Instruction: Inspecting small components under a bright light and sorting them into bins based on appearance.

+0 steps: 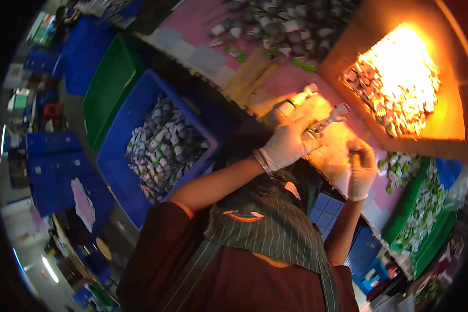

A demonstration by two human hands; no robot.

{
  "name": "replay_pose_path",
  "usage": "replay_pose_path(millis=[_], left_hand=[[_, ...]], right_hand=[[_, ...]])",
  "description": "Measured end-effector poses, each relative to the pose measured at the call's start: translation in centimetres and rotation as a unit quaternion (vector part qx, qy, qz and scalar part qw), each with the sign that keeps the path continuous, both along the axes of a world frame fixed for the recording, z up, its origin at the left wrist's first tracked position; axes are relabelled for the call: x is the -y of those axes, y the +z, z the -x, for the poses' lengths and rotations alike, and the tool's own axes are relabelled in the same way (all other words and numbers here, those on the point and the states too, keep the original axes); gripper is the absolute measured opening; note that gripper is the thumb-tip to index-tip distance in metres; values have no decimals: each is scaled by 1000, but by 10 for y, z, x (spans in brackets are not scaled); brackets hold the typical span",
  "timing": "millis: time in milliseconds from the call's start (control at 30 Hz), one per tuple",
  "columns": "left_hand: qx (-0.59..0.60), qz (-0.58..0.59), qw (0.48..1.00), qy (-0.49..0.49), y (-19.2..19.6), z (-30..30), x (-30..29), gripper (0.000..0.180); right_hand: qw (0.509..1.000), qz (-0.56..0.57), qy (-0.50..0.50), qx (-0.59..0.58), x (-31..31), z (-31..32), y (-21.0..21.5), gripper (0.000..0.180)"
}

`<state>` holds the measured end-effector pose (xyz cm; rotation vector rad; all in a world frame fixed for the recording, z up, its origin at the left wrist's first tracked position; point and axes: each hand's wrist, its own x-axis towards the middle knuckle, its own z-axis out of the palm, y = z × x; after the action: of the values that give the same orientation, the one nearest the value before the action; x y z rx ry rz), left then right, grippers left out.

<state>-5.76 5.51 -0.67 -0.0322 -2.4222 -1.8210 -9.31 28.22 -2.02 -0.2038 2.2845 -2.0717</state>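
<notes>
The left hand [287, 145] is pinching a shiny piece [325, 123] above the table [205, 62], left of the carton [431, 147]. The right hand [362, 169] is hanging to the right, nearly closed; whether it is holding anything, I cannot tell. A light, steady pinch should be preventing slips.

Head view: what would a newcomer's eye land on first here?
The blazing glare over the small pieces in the cardboard box, upper right, stands out most. Then comes the gloved left hand near the middle, holding a small piece. At left, the big blue bin holds a heap of grey-and-white pieces.
</notes>
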Motion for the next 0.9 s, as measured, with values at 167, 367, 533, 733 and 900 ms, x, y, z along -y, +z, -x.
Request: replay_pose_path(millis=[167, 367, 533, 733, 900], left_hand=[[12, -88, 996, 3, 8, -4, -3, 43], [-47, -22, 997, 50, 8, -5, 5, 41], [22, -16, 999, 28, 15, -11, 17, 44], [191, -216, 957, -16, 1, -12, 28, 42], [55, 45, 997, 8, -3, -9, 25, 45]], right_hand=[[990, 36, 99, 97, 59, -9, 17, 30], [993, 62, 22, 102, 84, -10, 14, 44], [987, -140, 3, -75, 102, -14, 16, 26], [995, -77, 36, 52, 91, -10, 13, 30], [948, 205, 117, 216, 92, -3, 19, 35]])
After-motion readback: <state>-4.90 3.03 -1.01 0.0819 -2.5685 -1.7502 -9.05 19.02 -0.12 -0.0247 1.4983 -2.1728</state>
